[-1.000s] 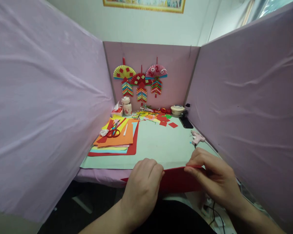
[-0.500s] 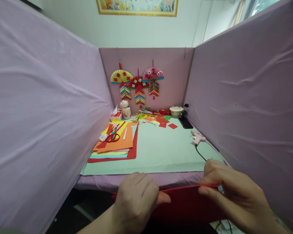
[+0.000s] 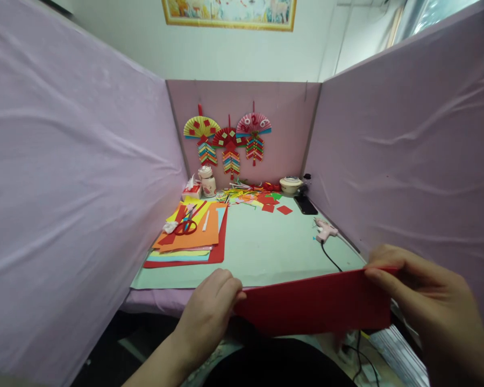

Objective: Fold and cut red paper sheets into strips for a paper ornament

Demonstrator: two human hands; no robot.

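Note:
A red sheet of paper (image 3: 314, 303) is stretched between my two hands, in front of the table's near edge. My left hand (image 3: 210, 306) is closed on its left end, with the fingers curled over the top. At the upper right corner my right hand (image 3: 423, 293) pinches the sheet between thumb and fingers. The sheet's top edge looks straight and rises toward the right. Part of the left end is hidden behind my left hand.
Coloured paper sheets (image 3: 193, 248) lie stacked at the left, with red-handled scissors (image 3: 187, 227) on top. A pink glue gun (image 3: 326, 230) with a cord and a black phone (image 3: 305, 205) are at the right. Paper scraps (image 3: 246, 196) lie at the back, below hanging paper fans (image 3: 253, 124).
The red paper has been raised, and more of its face shows. My right hand has moved up and to the right. My left hand has shifted left, its thumb no longer sticking out along the sheet.

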